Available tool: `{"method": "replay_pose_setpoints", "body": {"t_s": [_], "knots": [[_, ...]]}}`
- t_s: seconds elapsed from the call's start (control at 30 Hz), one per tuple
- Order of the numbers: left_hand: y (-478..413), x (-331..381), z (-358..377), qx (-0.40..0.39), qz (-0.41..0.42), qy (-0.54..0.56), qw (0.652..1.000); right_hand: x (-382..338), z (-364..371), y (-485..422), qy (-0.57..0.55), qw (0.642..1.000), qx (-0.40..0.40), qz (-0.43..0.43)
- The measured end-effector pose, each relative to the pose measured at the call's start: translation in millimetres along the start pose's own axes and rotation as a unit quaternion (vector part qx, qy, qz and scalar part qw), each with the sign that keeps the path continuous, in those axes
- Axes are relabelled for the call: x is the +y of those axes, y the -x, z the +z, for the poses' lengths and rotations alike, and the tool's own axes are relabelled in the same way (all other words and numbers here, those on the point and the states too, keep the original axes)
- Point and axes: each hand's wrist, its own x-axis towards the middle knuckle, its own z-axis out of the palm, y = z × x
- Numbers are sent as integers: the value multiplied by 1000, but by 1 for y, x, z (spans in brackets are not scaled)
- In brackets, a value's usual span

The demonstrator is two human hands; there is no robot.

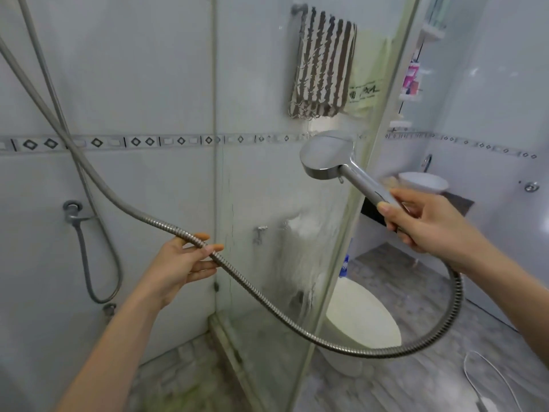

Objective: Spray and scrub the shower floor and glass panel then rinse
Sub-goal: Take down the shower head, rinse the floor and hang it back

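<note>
The right hand (424, 221) is gripping the shower head (326, 156) by its handle, fingers curled round it. The round face is sitting up and left of the hand, close to the glass panel (297, 263). The left hand (184, 263), palm up at the near left, is lightly pinching the metal hose (267, 298) between thumb and fingers. The hose is sagging rightward to the handle.

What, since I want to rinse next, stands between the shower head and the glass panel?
Nothing visible. The right hand holds the shower head close to the glass panel, open air between them. The hose loops lower down, held by the left hand.
</note>
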Motion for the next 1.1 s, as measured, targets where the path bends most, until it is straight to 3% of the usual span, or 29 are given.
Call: {"method": "replay_pose_setpoints", "body": {"t_s": [0.37,0.67,0.9,1.1], "knots": [[-6,-40,-10,18,-53,-17,998,53,59,26,17,997,-41,64],[-12,-64,-23,47,-77,-25,996,71,95,16,52,997,-17,54],[-18,-82,-37,66,-94,-36,993,54,155,-13,-82,993,82,26],[-22,-84,-62,109,-91,-42,989,49,211,-54,-176,978,113,24]]}}
